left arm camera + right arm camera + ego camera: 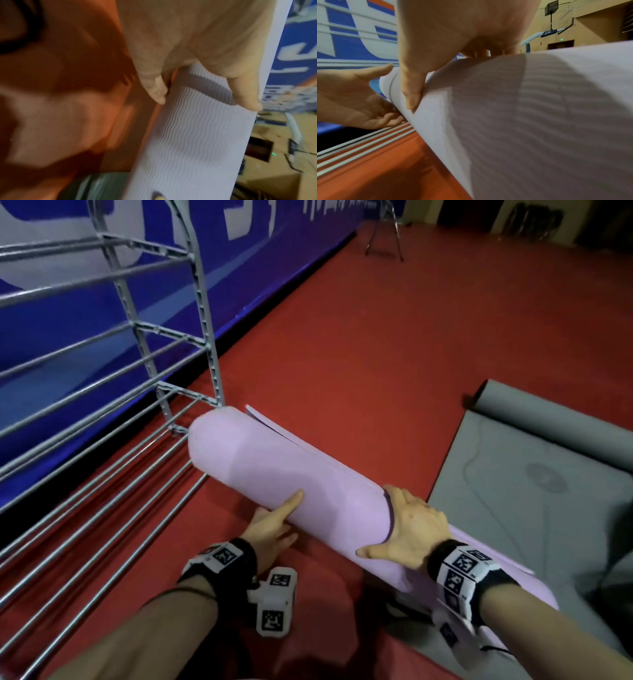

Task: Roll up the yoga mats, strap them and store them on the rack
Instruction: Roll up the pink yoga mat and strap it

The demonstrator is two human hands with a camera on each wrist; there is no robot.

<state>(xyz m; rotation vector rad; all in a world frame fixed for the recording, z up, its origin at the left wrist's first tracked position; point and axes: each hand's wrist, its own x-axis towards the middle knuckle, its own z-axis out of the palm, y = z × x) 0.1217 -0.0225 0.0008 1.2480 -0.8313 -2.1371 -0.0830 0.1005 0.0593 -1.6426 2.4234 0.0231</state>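
Carrying the rolled purple mat point(291, 474) toward the rack point(144, 419) on the left: right hand point(411, 529) clamps it from above, left hand point(270, 522) cradles underneath, fingers straight. Flap's loose and no strap's visible, so I'd squeeze tighter.

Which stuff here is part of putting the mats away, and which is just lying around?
Part of the job:
purple mat, held by left hand and right hand
grey mat
rack

Just there:
blue banner
folding stand

Bare forearms, black wristbands point(469, 573) with white square-coded marker blocks point(274, 607) above both hands point(411, 532).
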